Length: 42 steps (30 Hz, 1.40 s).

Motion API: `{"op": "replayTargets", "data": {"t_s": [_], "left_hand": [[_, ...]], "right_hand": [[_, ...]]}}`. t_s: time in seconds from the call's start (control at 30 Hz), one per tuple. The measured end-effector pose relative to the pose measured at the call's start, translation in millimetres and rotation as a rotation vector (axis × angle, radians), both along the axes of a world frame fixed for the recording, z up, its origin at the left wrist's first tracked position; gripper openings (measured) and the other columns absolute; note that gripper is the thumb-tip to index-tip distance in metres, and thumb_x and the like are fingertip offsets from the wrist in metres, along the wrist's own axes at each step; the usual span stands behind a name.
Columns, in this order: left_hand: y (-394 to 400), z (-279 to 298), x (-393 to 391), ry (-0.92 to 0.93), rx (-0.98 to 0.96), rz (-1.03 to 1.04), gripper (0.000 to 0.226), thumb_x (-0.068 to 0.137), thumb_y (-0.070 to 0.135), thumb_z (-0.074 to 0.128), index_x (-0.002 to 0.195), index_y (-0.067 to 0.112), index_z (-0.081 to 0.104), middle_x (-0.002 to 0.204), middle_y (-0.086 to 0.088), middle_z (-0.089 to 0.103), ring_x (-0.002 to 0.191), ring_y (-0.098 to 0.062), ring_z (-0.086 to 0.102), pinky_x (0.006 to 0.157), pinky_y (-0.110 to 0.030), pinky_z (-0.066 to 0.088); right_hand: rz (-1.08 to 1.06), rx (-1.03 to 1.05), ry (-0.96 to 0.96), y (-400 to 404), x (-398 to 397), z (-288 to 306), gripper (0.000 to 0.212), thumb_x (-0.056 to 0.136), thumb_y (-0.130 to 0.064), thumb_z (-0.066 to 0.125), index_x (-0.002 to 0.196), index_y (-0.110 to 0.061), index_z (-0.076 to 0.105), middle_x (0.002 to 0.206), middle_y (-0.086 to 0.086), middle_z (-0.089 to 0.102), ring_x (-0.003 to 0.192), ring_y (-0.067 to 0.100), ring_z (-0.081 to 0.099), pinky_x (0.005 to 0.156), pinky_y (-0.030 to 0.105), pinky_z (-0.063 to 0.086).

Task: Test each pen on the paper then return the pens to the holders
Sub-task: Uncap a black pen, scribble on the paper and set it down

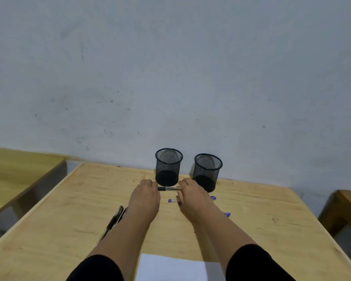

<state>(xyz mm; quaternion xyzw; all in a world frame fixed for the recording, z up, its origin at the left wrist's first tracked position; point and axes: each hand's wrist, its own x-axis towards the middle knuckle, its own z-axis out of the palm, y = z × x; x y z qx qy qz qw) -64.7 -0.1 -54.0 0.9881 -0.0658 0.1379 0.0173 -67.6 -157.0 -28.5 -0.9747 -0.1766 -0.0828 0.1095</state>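
Your left hand (145,196): fingers curled down over the black end of a slim clear-barrelled black pen (168,189), gripping it.
Your right hand (193,197): fingertips pinch the pen's other end — it lies level between your hands.
Holders: two black wire-mesh cylindrical pen holders (168,166) (207,171) stand at 12 o'clock by the wall.
Other pens: black pens (115,219) at 9 o'clock of your left wrist; blue-capped pens (172,200) under your right hand.
Paper: white sheet of paper (170,268) at 6 o'clock on the pale wooden table (69,209).
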Motion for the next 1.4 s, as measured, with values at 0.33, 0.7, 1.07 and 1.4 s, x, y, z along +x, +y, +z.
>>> {"op": "replayTargets", "data": {"t_s": [0.33,0.7,1.07,1.4], "left_hand": [[5.3,-9.1,16.5,0.030,-0.199,0.024,0.024,0.089,0.011,0.051,0.113,0.013,0.052,0.111,-0.007,0.055,0.104,-0.023,0.051,0.076,-0.032,0.047],[22.4,20.6,-21.8,-0.135,-0.484,-0.063,0.021,0.081,0.002,0.053,0.095,0.017,0.056,0.091,-0.001,0.050,0.077,-0.020,0.048,0.061,-0.026,0.037],[-8.6,40.0,-117.3,-0.114,-0.727,-0.253,0.020,0.092,0.014,0.049,0.102,0.013,0.067,0.091,-0.009,0.062,0.079,-0.016,0.051,0.063,-0.014,0.030],[23.5,39.0,-137.6,-0.067,-0.829,-0.008,0.023,0.091,-0.001,0.047,0.096,0.005,0.069,0.094,-0.010,0.066,0.074,-0.009,0.052,0.060,-0.001,0.033]], "right_hand": [[-0.029,0.044,0.057,6.2,34.6,-15.6,0.023,0.094,-0.015,0.046,0.111,-0.008,0.061,0.108,0.012,0.057,0.090,0.026,0.057,0.071,0.032,0.043],[-0.023,0.504,0.157,-5.6,-7.0,38.3,0.008,0.081,-0.022,0.068,0.081,-0.014,0.071,0.069,-0.003,0.063,0.062,0.006,0.054,0.058,0.011,0.041],[-0.040,1.396,0.381,-2.9,-121.7,33.7,0.006,0.086,-0.009,0.064,0.082,-0.004,0.064,0.061,0.002,0.062,0.050,0.009,0.050,0.054,0.018,0.044],[-0.042,1.483,0.133,-34.6,-158.2,46.7,0.021,0.089,-0.005,0.059,0.068,-0.008,0.057,0.048,-0.003,0.057,0.044,0.009,0.046,0.046,0.020,0.039]]}}
